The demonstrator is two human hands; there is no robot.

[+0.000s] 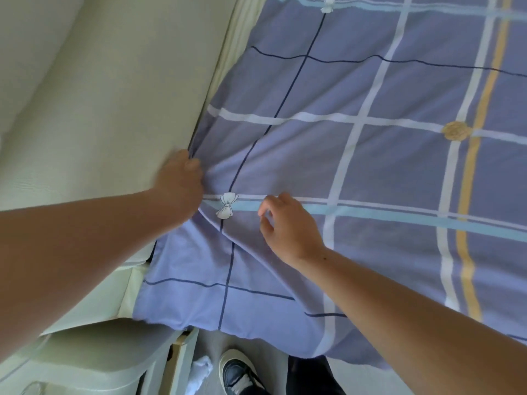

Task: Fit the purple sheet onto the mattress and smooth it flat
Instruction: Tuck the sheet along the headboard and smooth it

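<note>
The purple sheet, checked with white, pale blue, yellow and navy lines, covers the mattress across the middle and right. Its left edge runs along the cream headboard, and its near edge hangs loose over the bed's side. My left hand grips a bunch of the sheet at that left edge, where folds fan out from my fingers. My right hand hovers just over the sheet beside a white bow print, fingers loosely curled and holding nothing. A strip of ribbed white mattress shows at the far left edge.
A padded cream headboard fills the left side. A pale nightstand or cabinet stands at the lower left. On the floor below are a dark shoe and a white crumpled item.
</note>
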